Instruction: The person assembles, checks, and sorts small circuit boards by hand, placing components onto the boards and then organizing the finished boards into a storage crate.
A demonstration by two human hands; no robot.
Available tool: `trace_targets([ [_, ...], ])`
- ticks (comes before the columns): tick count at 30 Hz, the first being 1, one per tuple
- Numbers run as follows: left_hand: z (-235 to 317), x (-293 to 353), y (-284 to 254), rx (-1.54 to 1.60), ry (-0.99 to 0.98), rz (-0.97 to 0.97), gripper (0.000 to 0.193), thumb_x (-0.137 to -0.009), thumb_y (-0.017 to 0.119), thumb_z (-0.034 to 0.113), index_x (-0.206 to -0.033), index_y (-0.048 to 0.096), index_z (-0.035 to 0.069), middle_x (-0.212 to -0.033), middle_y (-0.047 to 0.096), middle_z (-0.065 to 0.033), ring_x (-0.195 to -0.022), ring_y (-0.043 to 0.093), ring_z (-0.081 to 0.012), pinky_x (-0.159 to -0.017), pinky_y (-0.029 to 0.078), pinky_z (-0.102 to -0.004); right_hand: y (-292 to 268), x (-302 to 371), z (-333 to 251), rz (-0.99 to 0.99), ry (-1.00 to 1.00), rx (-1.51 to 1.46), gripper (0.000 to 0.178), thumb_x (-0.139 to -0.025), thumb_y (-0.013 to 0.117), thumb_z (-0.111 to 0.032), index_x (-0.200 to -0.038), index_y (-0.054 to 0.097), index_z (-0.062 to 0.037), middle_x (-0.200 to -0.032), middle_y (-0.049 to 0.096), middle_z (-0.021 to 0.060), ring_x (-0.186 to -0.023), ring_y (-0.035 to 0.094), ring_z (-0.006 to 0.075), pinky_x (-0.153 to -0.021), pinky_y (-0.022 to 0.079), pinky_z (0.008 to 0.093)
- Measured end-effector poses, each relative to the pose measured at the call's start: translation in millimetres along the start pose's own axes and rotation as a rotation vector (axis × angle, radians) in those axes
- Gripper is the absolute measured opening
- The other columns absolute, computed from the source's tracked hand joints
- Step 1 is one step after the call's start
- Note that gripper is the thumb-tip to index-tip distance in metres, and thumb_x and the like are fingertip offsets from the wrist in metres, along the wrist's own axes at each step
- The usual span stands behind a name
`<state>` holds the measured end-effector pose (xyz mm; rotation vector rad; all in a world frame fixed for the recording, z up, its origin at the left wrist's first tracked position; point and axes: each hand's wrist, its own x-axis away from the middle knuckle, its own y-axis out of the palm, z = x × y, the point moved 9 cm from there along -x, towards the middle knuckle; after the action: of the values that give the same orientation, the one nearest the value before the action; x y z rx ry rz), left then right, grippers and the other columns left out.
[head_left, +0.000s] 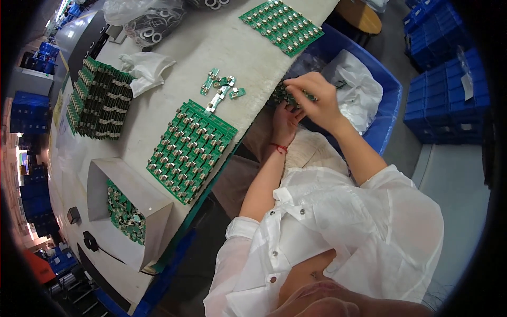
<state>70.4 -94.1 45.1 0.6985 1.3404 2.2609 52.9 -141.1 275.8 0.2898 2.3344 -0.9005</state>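
Past the table's right edge, over the blue bin, both my hands are close together at a dark green circuit board [282, 96]. My left hand [285, 126], with a red cord at its wrist, is closed on the board from below. Just above it my right hand [319, 99] is curled, thumb and fingertips drawn together by the board. What those fingertips hold, if anything, is hidden. On the table beside me lies a green circuit board panel [193, 151] covered with rows of metal connectors. Several small loose board pieces [219, 95] lie just beyond it.
The blue bin [392, 87] holds white plastic bags [355, 87]. Another green panel [281, 26] lies at the table's far end. Stacked panels [100, 100] stand at left, near a white box [158, 211] of small boards and a bag of rings [153, 26]. Blue crates [441, 100] stand right.
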Motion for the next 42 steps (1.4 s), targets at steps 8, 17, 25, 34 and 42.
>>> trace_targets([
  [8,-12.0,-5.6,6.3,0.079,-0.056,0.041,0.043,-0.1,0.039,0.039,-0.124,0.051,0.006,-0.122,0.058,-0.0114,-0.11,0.059,-0.0296,-0.094,0.05,-0.0473,-19.8,94.9,123.3,0.053,0.218,0.73,0.041,-0.084,0.066,-0.014,-0.122,0.055,-0.0024,-0.1,0.062,0.0125,-0.069,0.061,0.0257,-0.067,0.049,0.0316],
  [17,-7.6,-7.0,7.6,0.001,0.01,0.014,0.029,-0.095,0.058,0.021,-0.117,0.054,0.003,-0.115,0.06,-0.0108,-0.104,0.062,-0.0224,-0.086,0.056,-0.0367,22.8,140.5,185.4,0.034,0.897,-0.414,0.049,-0.084,0.066,-0.011,-0.128,0.047,-0.0009,-0.09,0.058,0.0106,-0.074,0.06,0.0199,-0.067,0.048,0.0313],
  [25,-12.5,-6.5,-2.5,-0.08,0.0,0.011,0.017,-0.098,0.053,0.016,-0.107,0.055,0.002,-0.103,0.063,-0.0084,-0.086,0.065,-0.0149,-0.076,0.056,-0.0282,21.9,95.3,87.2,-0.23,0.215,0.185,0.02,-0.078,0.065,-0.009,-0.096,0.06,-0.0026,-0.093,0.057,0.0122,-0.092,0.054,0.0328,-0.079,0.045,0.0403],
  [34,-13.8,-4.8,2.4,-0.179,0.006,0.037,0.014,-0.099,0.05,0.014,-0.105,0.053,0.002,-0.102,0.062,-0.0079,-0.086,0.064,-0.0129,-0.074,0.055,-0.0268,25.4,100.1,96.5,-0.225,0.235,0.2,0.01,-0.076,0.066,-0.01,-0.084,0.065,-0.0027,-0.087,0.061,0.01,-0.084,0.059,0.0298,-0.072,0.048,0.038],
  [42,-11.7,-6.2,-2.2,-0.222,0.015,0.024,0.017,-0.099,0.052,0.016,-0.109,0.054,0.002,-0.105,0.061,-0.0065,-0.093,0.063,-0.0137,-0.081,0.056,-0.0303,29.6,97.4,111.7,-0.306,0.386,0.113,0.011,-0.08,0.062,-0.006,-0.09,0.066,-0.0007,-0.089,0.063,0.0136,-0.084,0.062,0.0332,-0.071,0.05,0.0384],
])
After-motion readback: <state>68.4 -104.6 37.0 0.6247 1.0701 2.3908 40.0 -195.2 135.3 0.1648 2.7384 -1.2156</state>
